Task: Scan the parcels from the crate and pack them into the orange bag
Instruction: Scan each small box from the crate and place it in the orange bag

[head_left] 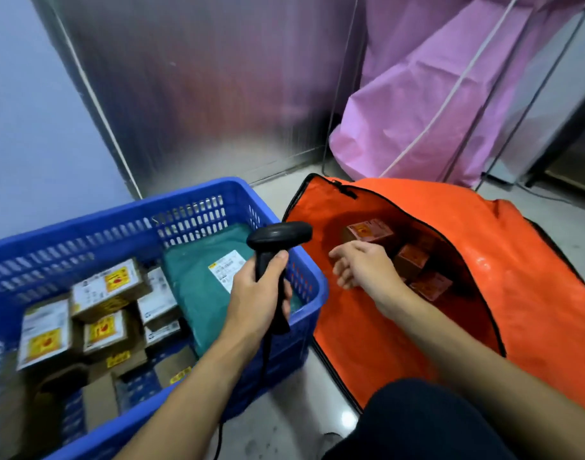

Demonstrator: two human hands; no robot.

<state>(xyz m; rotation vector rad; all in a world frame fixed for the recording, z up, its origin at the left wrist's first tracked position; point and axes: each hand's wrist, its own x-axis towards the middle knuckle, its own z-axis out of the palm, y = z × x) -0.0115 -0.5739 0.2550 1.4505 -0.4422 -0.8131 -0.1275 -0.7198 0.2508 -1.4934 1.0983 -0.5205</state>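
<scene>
Left hand [254, 293] grips scanner [277, 247]; right hand [360, 265] empty

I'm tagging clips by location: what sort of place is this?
Probably a courier or parcel-sorting depot: a blue crate of labelled parcels, a barcode scanner gripped in the left hand, and an open orange bag on the floor with boxes inside, under the open right hand.

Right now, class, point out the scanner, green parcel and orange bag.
scanner [279, 234], head view, black head.
green parcel [188, 290], head view, bare wrapping.
orange bag [516, 260], head view, outer flap.
</scene>
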